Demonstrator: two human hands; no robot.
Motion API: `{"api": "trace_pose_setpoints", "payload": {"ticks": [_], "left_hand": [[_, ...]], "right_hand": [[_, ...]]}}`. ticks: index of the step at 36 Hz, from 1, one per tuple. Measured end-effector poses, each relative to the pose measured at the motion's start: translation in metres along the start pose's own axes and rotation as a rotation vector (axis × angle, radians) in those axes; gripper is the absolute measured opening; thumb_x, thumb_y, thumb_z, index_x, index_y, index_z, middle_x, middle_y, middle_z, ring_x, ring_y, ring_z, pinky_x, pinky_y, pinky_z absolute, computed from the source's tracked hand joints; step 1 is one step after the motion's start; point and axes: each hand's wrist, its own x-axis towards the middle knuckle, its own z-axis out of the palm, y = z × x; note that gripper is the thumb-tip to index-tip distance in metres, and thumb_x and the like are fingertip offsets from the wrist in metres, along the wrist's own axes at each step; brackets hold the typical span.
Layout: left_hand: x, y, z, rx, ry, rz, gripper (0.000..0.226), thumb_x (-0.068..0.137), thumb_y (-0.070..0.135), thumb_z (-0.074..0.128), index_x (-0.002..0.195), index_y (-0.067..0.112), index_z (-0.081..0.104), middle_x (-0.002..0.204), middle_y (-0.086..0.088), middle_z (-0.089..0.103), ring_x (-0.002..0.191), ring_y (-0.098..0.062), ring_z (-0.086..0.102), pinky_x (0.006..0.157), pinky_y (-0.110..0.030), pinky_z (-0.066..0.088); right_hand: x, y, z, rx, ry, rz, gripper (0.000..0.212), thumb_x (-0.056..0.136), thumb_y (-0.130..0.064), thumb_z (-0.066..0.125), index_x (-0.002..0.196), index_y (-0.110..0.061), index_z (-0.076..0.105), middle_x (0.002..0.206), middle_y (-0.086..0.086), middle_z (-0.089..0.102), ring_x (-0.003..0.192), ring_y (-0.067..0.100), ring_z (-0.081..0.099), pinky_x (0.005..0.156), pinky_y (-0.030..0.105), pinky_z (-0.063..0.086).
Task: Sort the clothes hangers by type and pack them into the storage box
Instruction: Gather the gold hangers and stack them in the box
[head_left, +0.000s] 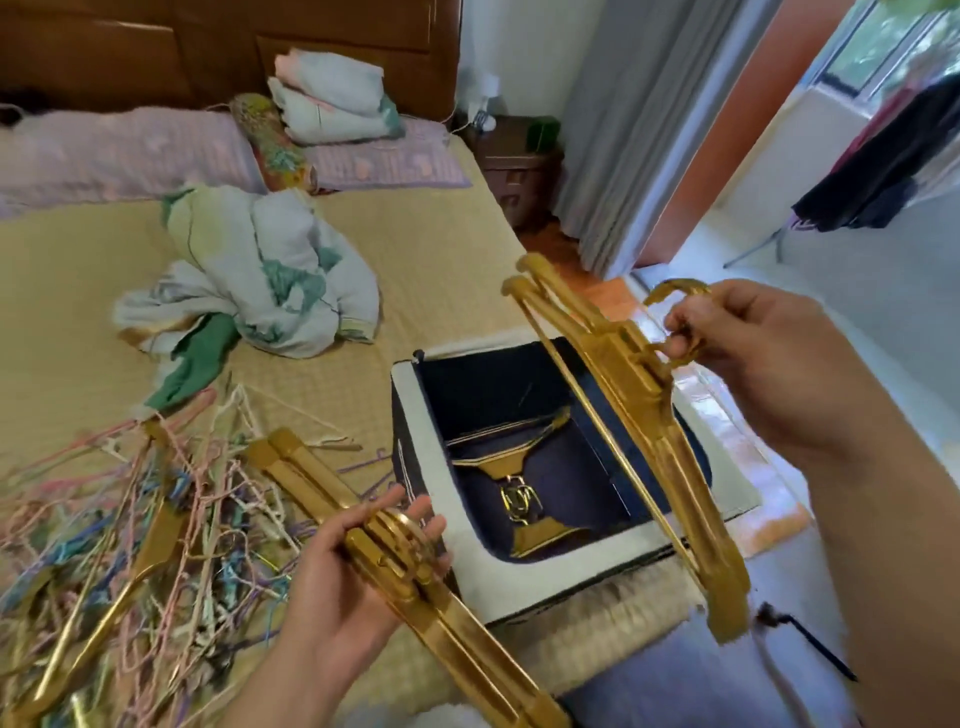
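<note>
Bright window daylight, soft wide-angle blur

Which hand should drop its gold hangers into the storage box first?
Right. The right hand grips its gold hangers by the hooks directly over the open storage box; the left hand's bundle lies beside it.
</note>
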Motion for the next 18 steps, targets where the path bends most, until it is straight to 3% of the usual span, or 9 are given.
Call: {"api": "trace_pose_setpoints", "payload": {"ticks": [4,8,10,12,15,18], "left_hand": [[0.014,-0.002,-0.003,-0.115,0.078,0.057,0.066,0.082,0.027,0.058,0.144,0.005,0.054,0.133,-0.02,0.066,0.123,-0.041,0.061,0.104,-0.062,0.044],[0.019,-0.013,0.01,-0.208,0.13,0.173,0.064,0.068,0.024,0.067,0.128,0.002,0.064,0.123,-0.023,0.07,0.107,-0.042,0.071,0.08,-0.06,0.058],[0.025,-0.028,0.021,-0.24,0.173,0.287,0.07,0.049,0.022,0.077,0.116,0.003,0.07,0.126,-0.023,0.069,0.103,-0.042,0.072,0.09,-0.061,0.053],[0.022,-0.031,0.024,-0.233,0.163,0.329,0.075,0.044,0.023,0.079,0.115,0.003,0.072,0.13,-0.02,0.067,0.107,-0.042,0.071,0.103,-0.061,0.043],[0.026,-0.057,0.034,-0.29,0.22,0.424,0.097,0.044,0.026,0.082,0.137,0.009,0.061,0.133,-0.018,0.066,0.114,-0.042,0.068,0.104,-0.062,0.041],[0.024,-0.087,0.051,-0.325,0.254,0.489,0.102,0.043,0.026,0.083,0.141,0.011,0.059,0.134,-0.017,0.066,0.118,-0.041,0.066,0.102,-0.061,0.042]], "right_hand": [[0.045,0.019,-0.014,-0.102,-0.075,-0.016,0.022,0.096,-0.032,0.059,0.086,-0.018,0.074,0.077,0.009,0.07,0.085,0.03,0.065,0.101,0.06,0.048],[0.08,0.047,-0.022,-0.104,-0.19,0.003,0.026,0.099,-0.021,0.059,0.081,-0.006,0.069,0.073,0.009,0.068,0.078,0.026,0.062,0.098,0.06,0.05],[0.098,0.061,-0.028,-0.098,-0.302,0.033,0.03,0.101,-0.015,0.057,0.078,0.002,0.066,0.069,0.011,0.065,0.071,0.022,0.059,0.09,0.055,0.052],[0.105,0.075,-0.026,-0.083,-0.364,0.081,0.027,0.102,-0.014,0.055,0.085,0.004,0.064,0.069,0.01,0.064,0.068,0.018,0.059,0.079,0.045,0.05],[0.123,0.096,-0.031,-0.088,-0.542,0.089,0.027,0.102,-0.021,0.056,0.087,-0.002,0.067,0.072,0.008,0.069,0.075,0.03,0.064,0.089,0.049,0.052],[0.141,0.115,-0.03,-0.11,-0.684,0.113,0.025,0.102,-0.024,0.057,0.088,-0.007,0.07,0.076,0.009,0.072,0.087,0.038,0.067,0.1,0.056,0.049]]}}
